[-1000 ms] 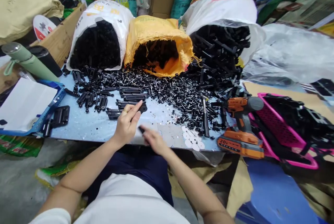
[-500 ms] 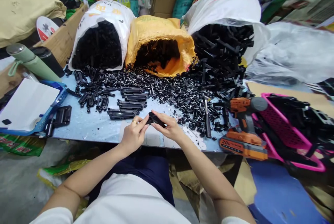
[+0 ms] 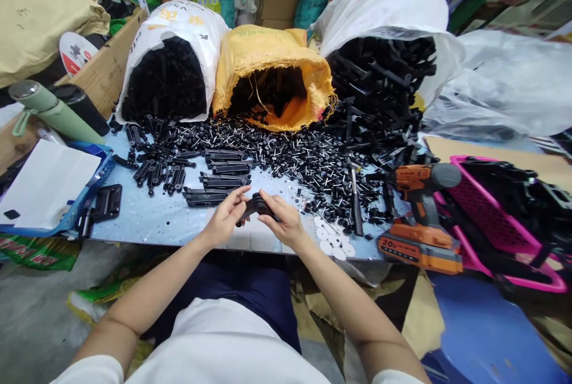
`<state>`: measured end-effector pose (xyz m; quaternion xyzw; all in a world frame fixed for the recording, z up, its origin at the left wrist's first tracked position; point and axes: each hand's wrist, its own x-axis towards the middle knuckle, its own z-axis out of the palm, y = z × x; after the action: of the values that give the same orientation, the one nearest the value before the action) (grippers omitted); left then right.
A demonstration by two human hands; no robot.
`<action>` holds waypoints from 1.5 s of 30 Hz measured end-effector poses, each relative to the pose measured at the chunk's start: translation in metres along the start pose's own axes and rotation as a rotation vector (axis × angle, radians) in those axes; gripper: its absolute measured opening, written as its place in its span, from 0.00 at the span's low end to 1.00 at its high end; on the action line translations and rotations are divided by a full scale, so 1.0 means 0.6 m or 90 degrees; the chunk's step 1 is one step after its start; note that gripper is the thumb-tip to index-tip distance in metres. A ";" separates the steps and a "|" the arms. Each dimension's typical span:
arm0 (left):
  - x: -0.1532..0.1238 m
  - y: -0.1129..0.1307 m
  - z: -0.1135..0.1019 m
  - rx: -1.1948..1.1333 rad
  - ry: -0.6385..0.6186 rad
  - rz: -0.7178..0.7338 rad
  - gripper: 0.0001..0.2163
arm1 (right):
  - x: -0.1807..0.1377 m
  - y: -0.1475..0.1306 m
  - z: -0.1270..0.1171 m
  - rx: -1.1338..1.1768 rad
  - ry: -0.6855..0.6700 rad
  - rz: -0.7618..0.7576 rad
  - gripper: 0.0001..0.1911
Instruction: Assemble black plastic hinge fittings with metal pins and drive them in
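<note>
A black jointed plastic bracket (image 3: 258,204) is held between my two hands above the front edge of the table. My right hand (image 3: 286,222) closes on its right end, thumb below and fingers on top. At the left end, my left hand (image 3: 226,217) pinches the lower piece with the thumb, its index finger lifted apart. The two pieces meet at a rounded joint, bent at an angle. Just beyond my left hand lie several long black plastic arms (image 3: 226,181) in a neat stack. Loose black-headed pins (image 3: 308,160) spread over the table behind my hands.
To the right lie a hammer (image 3: 356,202), an orange cordless drill (image 3: 417,217) and a pink basket (image 3: 496,217) of black parts. White discs (image 3: 333,241) rest near the front edge. Sacks of black parts, including a yellow sack (image 3: 272,50), stand behind. At left is a blue tray (image 3: 105,166).
The bracket has opened out at its joint and now shows more between my hands. My left hand has shifted slightly left, its index finger raised.
</note>
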<state>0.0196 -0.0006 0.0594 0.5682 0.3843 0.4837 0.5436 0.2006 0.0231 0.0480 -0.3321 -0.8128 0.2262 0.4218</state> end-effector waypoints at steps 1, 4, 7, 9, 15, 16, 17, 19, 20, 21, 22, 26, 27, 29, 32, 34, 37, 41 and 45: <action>-0.002 -0.001 -0.007 -0.076 -0.058 -0.049 0.24 | 0.002 0.002 -0.010 -0.011 -0.001 -0.013 0.27; -0.009 -0.001 -0.020 -0.197 -0.159 -0.171 0.27 | 0.005 0.007 -0.031 -0.028 0.003 -0.019 0.27; -0.013 0.005 -0.023 -0.156 -0.205 -0.249 0.29 | 0.002 0.009 -0.041 -0.039 -0.017 -0.037 0.27; -0.012 0.010 -0.020 -0.034 -0.225 -0.230 0.28 | 0.001 0.010 -0.046 -0.052 -0.039 -0.048 0.27; 0.002 0.007 0.016 0.435 0.037 0.164 0.21 | 0.003 -0.009 -0.048 -0.099 -0.052 0.014 0.27; 0.005 0.002 0.024 0.449 0.058 0.203 0.20 | 0.003 -0.016 -0.042 -0.092 -0.037 0.031 0.27; 0.007 -0.003 0.032 0.448 0.076 0.228 0.20 | 0.003 -0.023 -0.034 -0.078 -0.012 0.050 0.26; 0.009 -0.012 0.049 0.422 0.130 0.248 0.19 | 0.000 -0.037 -0.013 -0.048 0.055 0.095 0.25; 0.008 -0.017 0.058 0.405 0.173 0.248 0.18 | -0.001 -0.043 -0.002 -0.035 0.089 0.117 0.24; 0.007 -0.020 0.066 0.388 0.215 0.247 0.18 | -0.002 -0.047 0.008 -0.026 0.117 0.132 0.24; 0.005 -0.022 0.073 0.374 0.250 0.249 0.19 | -0.003 -0.051 0.017 -0.020 0.137 0.136 0.25; -0.002 -0.019 0.078 0.353 0.277 0.303 0.18 | -0.009 -0.056 0.028 -0.025 0.161 0.077 0.26; -0.003 -0.016 0.073 0.359 0.258 0.323 0.18 | -0.011 -0.055 0.025 -0.027 0.158 0.057 0.26; -0.001 -0.010 0.057 0.375 0.203 0.364 0.17 | -0.013 -0.051 0.017 -0.028 0.142 0.019 0.26; 0.006 -0.005 0.034 0.377 0.145 0.394 0.16 | -0.015 -0.040 0.009 -0.033 0.131 -0.009 0.27; 0.011 -0.004 0.023 0.368 0.136 0.393 0.16 | -0.016 -0.033 0.013 -0.031 0.136 -0.014 0.27; 0.018 -0.008 0.018 0.365 0.103 0.373 0.16 | -0.022 -0.025 0.032 -0.018 0.141 0.009 0.27; 0.008 -0.039 0.028 0.322 0.152 0.180 0.16 | -0.027 -0.008 0.048 -0.004 0.044 0.114 0.26; -0.042 -0.096 0.028 0.197 0.258 -0.135 0.23 | -0.021 0.061 -0.025 -0.161 -0.106 0.282 0.25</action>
<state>0.0347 -0.0224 0.0001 0.4926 0.6118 0.4635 0.4101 0.2316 0.0397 0.0257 -0.5325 -0.7738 0.2363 0.2489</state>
